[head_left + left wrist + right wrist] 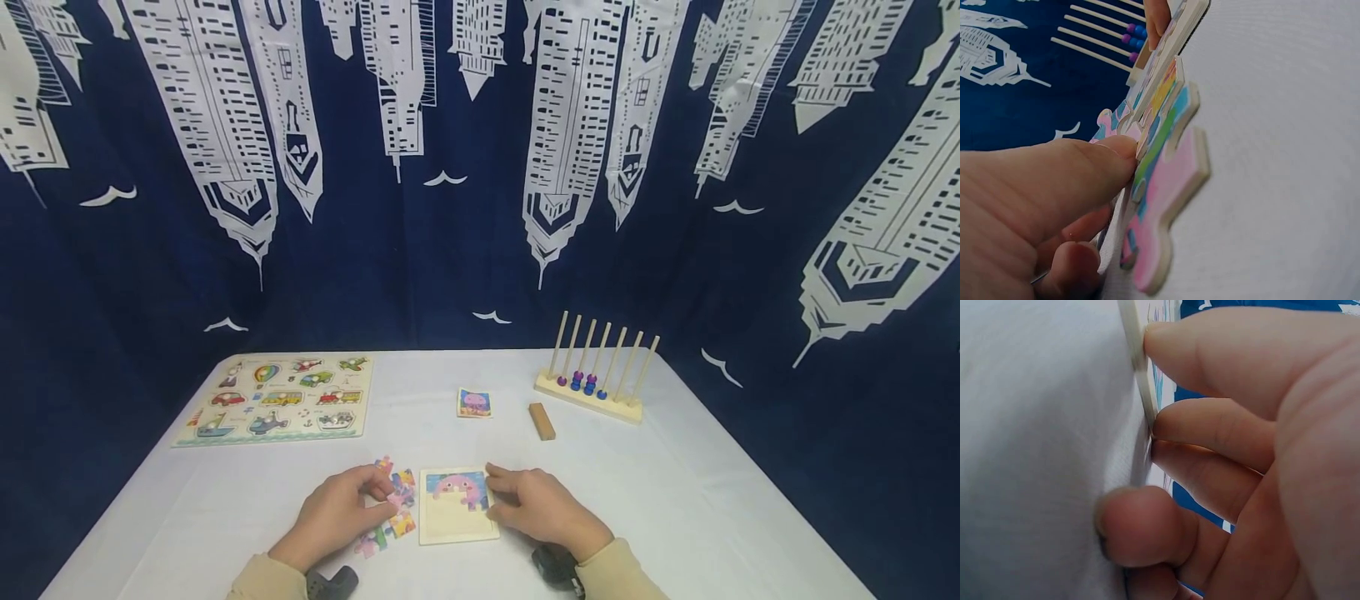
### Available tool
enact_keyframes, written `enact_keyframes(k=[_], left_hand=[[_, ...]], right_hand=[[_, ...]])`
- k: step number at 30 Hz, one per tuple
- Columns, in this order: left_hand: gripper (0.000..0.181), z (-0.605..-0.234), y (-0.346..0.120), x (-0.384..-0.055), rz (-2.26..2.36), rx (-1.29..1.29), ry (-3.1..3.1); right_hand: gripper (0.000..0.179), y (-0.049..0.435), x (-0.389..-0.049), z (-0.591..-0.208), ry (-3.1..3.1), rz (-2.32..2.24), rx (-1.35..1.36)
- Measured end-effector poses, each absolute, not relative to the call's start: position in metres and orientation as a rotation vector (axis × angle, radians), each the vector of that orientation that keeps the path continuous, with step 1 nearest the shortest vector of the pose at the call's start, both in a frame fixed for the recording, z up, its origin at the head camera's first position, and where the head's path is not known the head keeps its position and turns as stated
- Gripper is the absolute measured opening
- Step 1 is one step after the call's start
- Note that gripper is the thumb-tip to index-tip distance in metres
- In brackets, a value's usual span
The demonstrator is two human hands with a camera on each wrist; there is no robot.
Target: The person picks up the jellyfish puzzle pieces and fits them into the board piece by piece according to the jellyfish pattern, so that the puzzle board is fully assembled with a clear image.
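Note:
A square wooden jigsaw tray (457, 533) lies in front of me, its upper part filled with a pink cartoon animal on blue. My left hand (341, 504) is at its left, over several loose jigsaw pieces (402, 524). Thumb and fingers pinch a pink jigsaw piece (397, 500); in the left wrist view the thumb tip presses against the pieces, partly hiding them. My right hand (543, 504) holds the tray's right side, with thumb and fingertips set along that edge. The right wrist view shows the tray edge (1141, 381) at those fingertips.
Beyond the tray lies a small picture card (475, 403) with a pink animal. A wooden block (542, 422) is to its right. Behind stands a peg rack (592, 398) with purple and blue beads. A vehicle puzzle board (277, 400) covers the back left.

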State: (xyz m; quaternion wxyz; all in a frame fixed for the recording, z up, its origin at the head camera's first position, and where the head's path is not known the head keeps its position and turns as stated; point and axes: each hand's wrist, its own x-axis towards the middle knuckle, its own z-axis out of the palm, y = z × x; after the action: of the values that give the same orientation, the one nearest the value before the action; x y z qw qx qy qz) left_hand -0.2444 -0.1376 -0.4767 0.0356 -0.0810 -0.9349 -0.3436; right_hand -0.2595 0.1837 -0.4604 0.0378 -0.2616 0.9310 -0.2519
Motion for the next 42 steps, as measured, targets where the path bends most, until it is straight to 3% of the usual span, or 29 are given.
enact_keyframes(k=[42], left_hand=[[0.017, -0.4767, -0.1336, -0.2427, -1.326, -0.342, -2.770]], right_hand=[[0.048, 0.1845, -0.2567, -0.4595, 2.848, -0.780, -0.780]])
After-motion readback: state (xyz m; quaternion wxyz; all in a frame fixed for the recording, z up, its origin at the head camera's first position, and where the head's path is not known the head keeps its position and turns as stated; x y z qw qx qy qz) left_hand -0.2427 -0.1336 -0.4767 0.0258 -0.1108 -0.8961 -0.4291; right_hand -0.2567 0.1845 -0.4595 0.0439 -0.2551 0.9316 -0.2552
